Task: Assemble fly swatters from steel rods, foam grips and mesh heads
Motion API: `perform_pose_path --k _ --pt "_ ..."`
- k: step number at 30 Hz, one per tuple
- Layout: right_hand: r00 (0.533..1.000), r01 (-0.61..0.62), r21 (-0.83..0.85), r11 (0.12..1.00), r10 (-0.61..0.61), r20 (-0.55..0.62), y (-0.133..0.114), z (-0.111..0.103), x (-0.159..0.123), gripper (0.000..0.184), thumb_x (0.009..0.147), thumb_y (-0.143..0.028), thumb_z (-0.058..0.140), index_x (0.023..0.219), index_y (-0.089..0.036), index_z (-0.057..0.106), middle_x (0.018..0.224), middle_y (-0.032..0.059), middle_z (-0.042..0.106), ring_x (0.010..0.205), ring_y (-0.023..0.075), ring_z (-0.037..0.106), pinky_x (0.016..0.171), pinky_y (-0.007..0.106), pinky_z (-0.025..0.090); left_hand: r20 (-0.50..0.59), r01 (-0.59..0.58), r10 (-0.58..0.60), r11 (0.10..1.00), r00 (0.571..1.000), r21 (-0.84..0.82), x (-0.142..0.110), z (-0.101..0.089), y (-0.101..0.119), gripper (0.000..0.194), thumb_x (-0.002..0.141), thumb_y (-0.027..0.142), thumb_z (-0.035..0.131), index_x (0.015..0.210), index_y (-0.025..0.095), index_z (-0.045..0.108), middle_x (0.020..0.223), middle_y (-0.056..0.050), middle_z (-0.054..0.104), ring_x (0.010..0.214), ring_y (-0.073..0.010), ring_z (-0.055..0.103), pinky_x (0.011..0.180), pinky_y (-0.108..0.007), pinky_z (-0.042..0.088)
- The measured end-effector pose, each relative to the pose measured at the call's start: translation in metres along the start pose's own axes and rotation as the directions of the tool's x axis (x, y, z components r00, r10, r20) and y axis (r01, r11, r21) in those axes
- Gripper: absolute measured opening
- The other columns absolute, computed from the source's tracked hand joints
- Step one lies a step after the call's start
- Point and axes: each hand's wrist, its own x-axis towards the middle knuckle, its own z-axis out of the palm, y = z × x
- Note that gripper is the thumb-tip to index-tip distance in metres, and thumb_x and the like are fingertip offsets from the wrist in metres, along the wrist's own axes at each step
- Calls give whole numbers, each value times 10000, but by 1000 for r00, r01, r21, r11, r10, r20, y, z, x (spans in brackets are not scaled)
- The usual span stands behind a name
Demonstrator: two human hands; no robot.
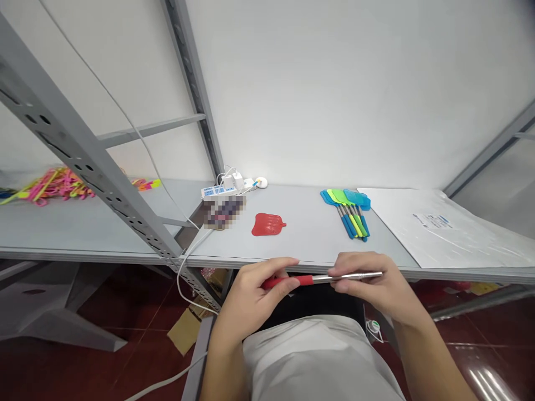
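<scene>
Between my two hands lies a telescopic fly swatter handle point(307, 279), level and just in front of the shelf edge. My left hand point(259, 289) is closed round its red grip at the left end. On the silver metal rod, my right hand point(363, 278) pinches with thumb and fingers, and the rod's tip sticks out to the right. A red fly swatter head point(268, 224), heart-like with a short stem, rests apart from the handle on the shelf. Farther right is a pile of blue and green fly swatters point(350, 214) with their heads toward the wall.
The grey shelf point(301, 245) carries a white power strip point(221, 190) with plugs, a blurred-out flat object point(224, 213) and a large white plastic package point(455, 228). A metal upright point(92, 150) stands at left, with a white cable point(146, 147) hanging past it. Beyond lie pink and yellow swatters point(62, 185).
</scene>
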Motion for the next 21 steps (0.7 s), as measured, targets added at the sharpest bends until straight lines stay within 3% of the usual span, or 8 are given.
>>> perform_pose_path --k 3,6,11,14,19,21 --pt "998 12 -154 988 -3 62 9 6 2 138 842 -268 740 973 -258 782 733 15 668 644 148 594 588 277 457 -25 33 -33 999 999 30 -2 -10 -10 183 933 286 616 1060 244 742 700 25 701 599 -121 609 646 -234 485" --pt "993 -3 -376 927 48 109 26 20 9 194 920 -307 647 1085 -281 745 758 11 659 670 148 593 617 274 443 -176 134 -115 986 978 100 1 -10 -24 173 942 314 603 994 231 745 722 17 702 603 -122 600 626 -232 463" --pt "953 93 -603 792 104 284 54 43 37 271 1021 -236 401 1139 -222 645 807 31 616 711 174 556 629 298 393 -321 266 -277 961 906 -76 13 -1 -45 303 1010 372 452 911 200 681 672 8 637 649 -143 596 656 -246 465" --pt "927 140 -598 789 108 359 63 58 57 225 1000 -173 395 1002 -215 616 771 14 591 658 162 513 582 290 344 -362 368 -394 919 845 -141 14 1 -53 331 1008 411 442 858 203 651 603 22 582 572 -132 541 590 -239 443" --pt "873 279 -564 777 39 486 69 78 97 206 938 -98 430 815 -217 546 704 -14 566 579 145 432 530 299 283 -504 473 -531 845 681 -251 6 -7 -63 315 975 460 493 842 225 654 589 21 562 566 -143 538 508 -222 450" --pt "839 352 -545 761 1 544 73 80 115 187 930 -101 459 810 -219 540 720 -16 587 589 148 427 544 309 287 -532 500 -551 828 643 -252 5 -12 -69 293 959 459 523 844 235 673 614 14 584 568 -148 553 478 -218 452"
